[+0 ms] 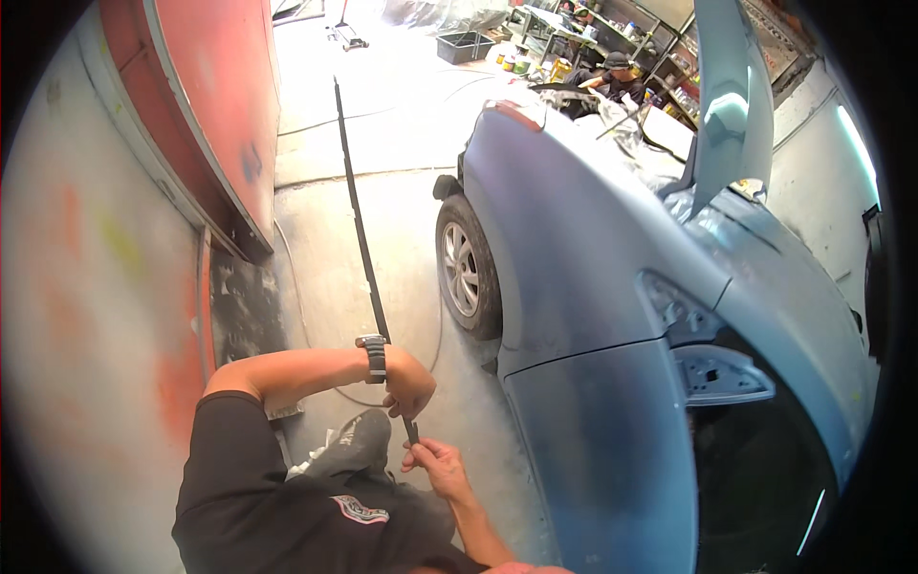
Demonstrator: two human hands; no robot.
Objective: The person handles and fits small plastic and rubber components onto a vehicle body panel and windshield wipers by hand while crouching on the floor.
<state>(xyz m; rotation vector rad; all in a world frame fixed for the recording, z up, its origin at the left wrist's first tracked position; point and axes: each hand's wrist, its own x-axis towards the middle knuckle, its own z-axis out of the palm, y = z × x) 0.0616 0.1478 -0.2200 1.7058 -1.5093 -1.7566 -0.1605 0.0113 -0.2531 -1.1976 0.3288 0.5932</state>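
Held the long black strip [360,230] out over the pale floor [402,277]; gripped it in the left hand [409,385]; pinched its near end in the right hand [444,468]; stood beside the blue car [593,220].

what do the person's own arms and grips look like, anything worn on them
The left arm has a short black sleeve and a dark watch at the wrist. The right arm shows no watch. Neither the left grip nor the right grip wears a glove.
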